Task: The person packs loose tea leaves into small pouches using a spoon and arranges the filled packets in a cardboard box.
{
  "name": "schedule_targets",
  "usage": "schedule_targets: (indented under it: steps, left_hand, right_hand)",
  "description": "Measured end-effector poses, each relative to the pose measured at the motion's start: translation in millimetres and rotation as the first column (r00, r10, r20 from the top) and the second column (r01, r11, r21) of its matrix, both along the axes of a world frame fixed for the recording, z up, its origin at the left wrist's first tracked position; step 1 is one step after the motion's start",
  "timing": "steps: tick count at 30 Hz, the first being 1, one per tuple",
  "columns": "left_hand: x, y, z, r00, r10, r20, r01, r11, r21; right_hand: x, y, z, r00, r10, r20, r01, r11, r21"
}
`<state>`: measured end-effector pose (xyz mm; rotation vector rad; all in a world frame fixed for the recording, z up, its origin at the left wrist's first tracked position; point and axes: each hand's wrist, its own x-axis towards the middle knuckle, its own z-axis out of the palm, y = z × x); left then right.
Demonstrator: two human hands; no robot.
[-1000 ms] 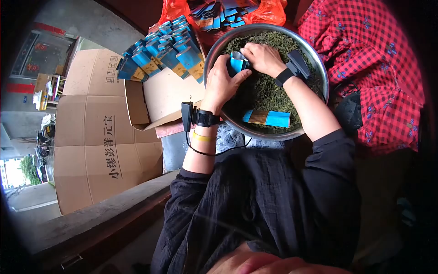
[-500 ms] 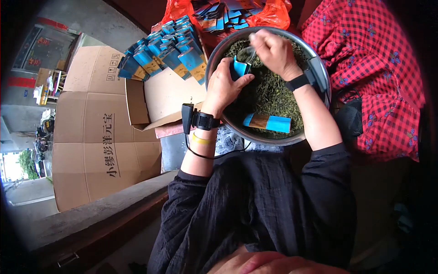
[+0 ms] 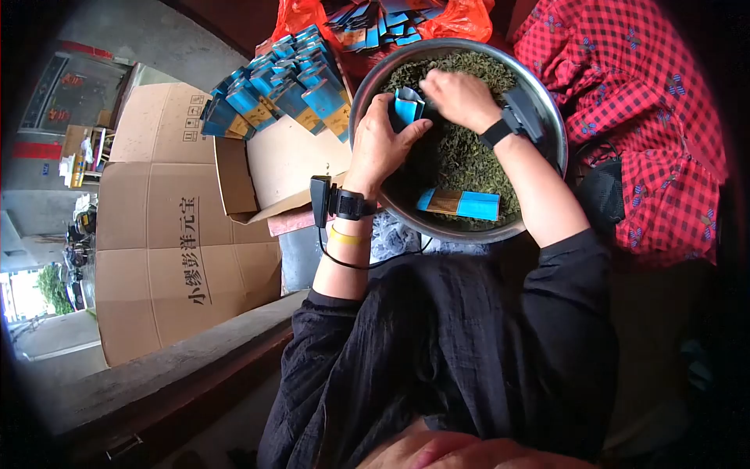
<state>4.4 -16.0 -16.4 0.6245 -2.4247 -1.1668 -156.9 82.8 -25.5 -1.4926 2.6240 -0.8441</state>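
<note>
My left hand is wrapped round an upright blue packet whose top is open, over the left part of a metal basin. Dried green leaves fill much of the basin. Just right of the packet, my right hand hangs over the leaves with its fingers bent together; what they hold, if anything, is hidden. Near the basin's front rim a flat blue and brown packet lies on the leaves.
Left of the basin, a cardboard box holds many upright blue packets. Behind are red plastic bags with more packets. A large carton stands left; red checked cloth is at right.
My right hand rose away from the packet's mouth, showing a clear scoop-like thing with leaves, then came back down beside the packet. My left hand has kept hold of the packet.
</note>
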Motion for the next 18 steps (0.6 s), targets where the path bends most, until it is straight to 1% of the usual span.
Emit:
schedule_targets:
  steps: [1,3,4,6,7,9,10,11,12,13,14,15,17,18]
  left_hand:
    - [-0.7,-1.1,-1.8,1.0,0.005,-0.008,-0.005,1.0,-0.001]
    - [-2.3,-0.5,-0.2,1.0,0.012,-0.02,-0.012,1.0,-0.005]
    - [-0.9,1.0,2.8,1.0,0.009,-0.019,-0.009,1.0,-0.024]
    - [1.6,2.5,8.2,1.0,0.006,-0.012,-0.007,0.999,-0.045]
    - [1.6,3.5,10.1,1.0,0.005,-0.021,-0.006,0.998,-0.064]
    - [1.0,3.5,8.5,1.0,0.005,-0.031,-0.007,0.997,-0.08]
    - [0.1,2.1,5.4,1.0,-0.003,-0.025,0.002,0.999,-0.034]
    - [0.2,1.0,3.2,1.0,-0.008,-0.021,0.008,1.0,0.011]
    - [0.8,1.4,4.4,1.0,0.0,-0.022,0.0,1.0,0.014]
    - [1.1,2.2,6.2,1.0,0.0,-0.026,0.0,1.0,-0.029]
    - [1.6,2.7,7.6,1.0,-0.001,-0.03,-0.001,0.997,-0.072]
    - [1.8,2.3,7.7,1.0,0.006,-0.03,-0.008,0.997,-0.071]
    - [1.4,1.9,6.9,0.998,-0.019,-0.065,0.01,0.991,-0.132]
    - [1.9,2.2,6.9,0.998,-0.018,-0.062,0.01,0.991,-0.131]
  right_hand:
    - [3.4,-3.5,-4.2,1.0,0.029,-0.001,-0.029,1.0,0.005]
    - [2.3,-6.5,-6.2,0.997,0.017,0.079,-0.016,1.0,-0.021]
    - [-0.8,-8.1,-7.7,0.997,0.019,0.079,-0.018,1.0,-0.024]
    - [-10.2,-11.4,-10.2,0.959,-0.023,0.282,0.047,0.996,-0.078]
    - [-13.9,-12.7,-10.3,0.947,-0.018,0.32,0.059,0.991,-0.117]
    - [-21.0,-8.7,-3.7,0.923,-0.038,0.384,0.097,0.986,-0.135]
    - [-21.7,-7.3,1.4,0.917,-0.025,0.398,0.116,0.972,-0.207]
    - [-24.3,-7.5,2.7,0.917,-0.017,0.4,0.139,0.95,-0.278]
    - [-23.3,-5.8,7.6,0.92,-0.003,0.392,0.157,0.92,-0.36]
    - [-21.2,-3.5,13.5,0.923,0.011,0.384,0.172,0.882,-0.44]
    - [-21.0,-2.2,16.5,0.93,0.052,0.364,0.151,0.85,-0.505]
    - [-17.7,-1.7,21.0,0.93,0.058,0.364,0.144,0.851,-0.504]
    - [-8.6,1.2,26.7,0.983,0.07,0.17,0.045,0.807,-0.589]
    - [-3.5,1.4,28.0,0.997,0.006,0.074,0.035,0.845,-0.533]
